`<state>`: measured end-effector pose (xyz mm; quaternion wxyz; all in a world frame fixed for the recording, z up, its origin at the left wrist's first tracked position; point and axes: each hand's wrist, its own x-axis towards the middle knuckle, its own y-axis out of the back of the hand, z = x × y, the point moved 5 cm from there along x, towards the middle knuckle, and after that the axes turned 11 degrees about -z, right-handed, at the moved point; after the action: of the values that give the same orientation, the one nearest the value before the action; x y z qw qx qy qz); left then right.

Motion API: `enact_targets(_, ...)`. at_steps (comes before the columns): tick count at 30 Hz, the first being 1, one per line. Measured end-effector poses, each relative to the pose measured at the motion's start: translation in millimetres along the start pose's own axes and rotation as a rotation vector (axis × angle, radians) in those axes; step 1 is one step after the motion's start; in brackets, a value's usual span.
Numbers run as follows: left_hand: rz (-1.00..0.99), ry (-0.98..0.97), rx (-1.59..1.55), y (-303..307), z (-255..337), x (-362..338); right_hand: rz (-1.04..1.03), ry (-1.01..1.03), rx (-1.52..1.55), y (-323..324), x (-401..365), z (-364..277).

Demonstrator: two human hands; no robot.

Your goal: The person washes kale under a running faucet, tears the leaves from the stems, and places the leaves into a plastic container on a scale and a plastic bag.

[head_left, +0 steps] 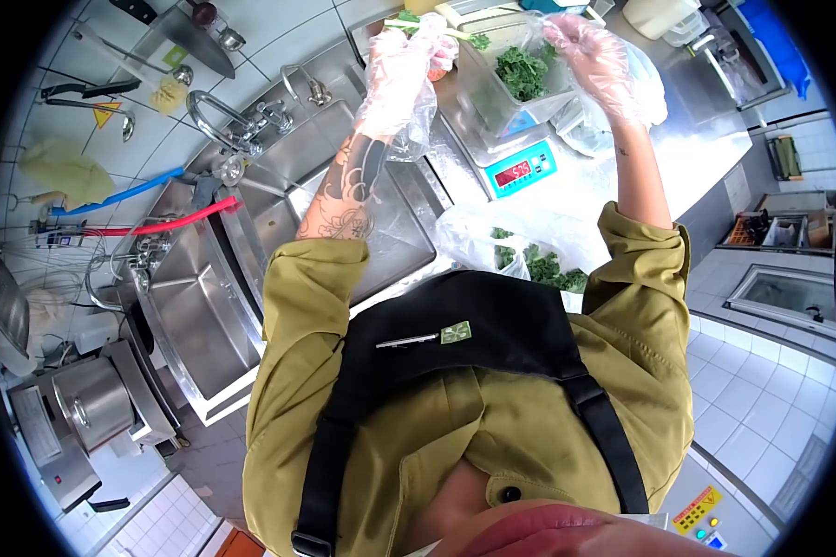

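My left hand [404,70], in a clear plastic glove, is closed on a kale stalk [401,25] whose pale stem and green leaf stick out by the fingers. Something orange-red shows partly beneath that hand. My right hand [590,60], also gloved, is beside the far right rim of a clear plastic container [478,79]. Its fingers are curled together, and what they hold, if anything, cannot be made out. Torn curly kale [522,74] lies inside the container, which rests on a digital scale [520,173] with a red lit display.
Nearer my body, a clear plastic bag [464,227] holds more kale [553,269]. Another plastic bag [646,84] is right of the container. Steel sinks [200,320] with a tap [223,121] run along the left. A white jug [655,14] stands at the back.
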<state>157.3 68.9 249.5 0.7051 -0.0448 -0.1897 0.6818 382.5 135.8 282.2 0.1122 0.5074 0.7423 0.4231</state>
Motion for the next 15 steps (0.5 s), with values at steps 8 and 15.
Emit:
enact_targets(8,-0.116,0.033,0.001,-14,-10,4,-0.229,0.217,0.402,-23,-4,-35)
enact_targets(15,-0.2,0.015,-0.131,-18,-13,2,-0.069,0.399,-0.082,-19,-12,-52)
